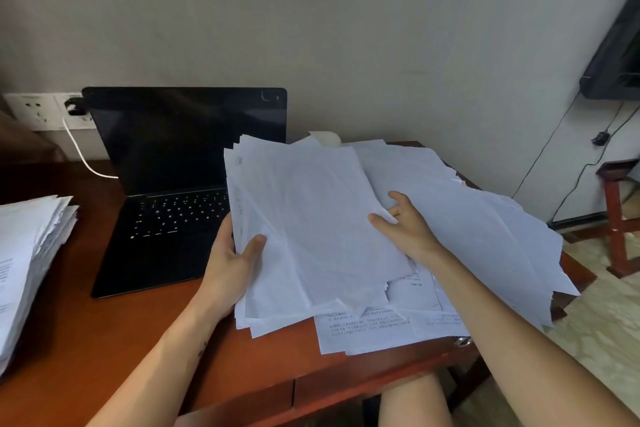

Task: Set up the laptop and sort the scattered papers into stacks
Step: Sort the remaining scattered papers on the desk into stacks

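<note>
Right hand (408,230) and left hand (230,262) pinch opposite edges of a paper bundle (311,218), fingers curled, beside the laptop (166,184).

QWERTY letters on laptop (173,204) keys; papers (367,324) print illegible

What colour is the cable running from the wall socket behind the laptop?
White. The cable shows best in the head view, left of the laptop.
</note>
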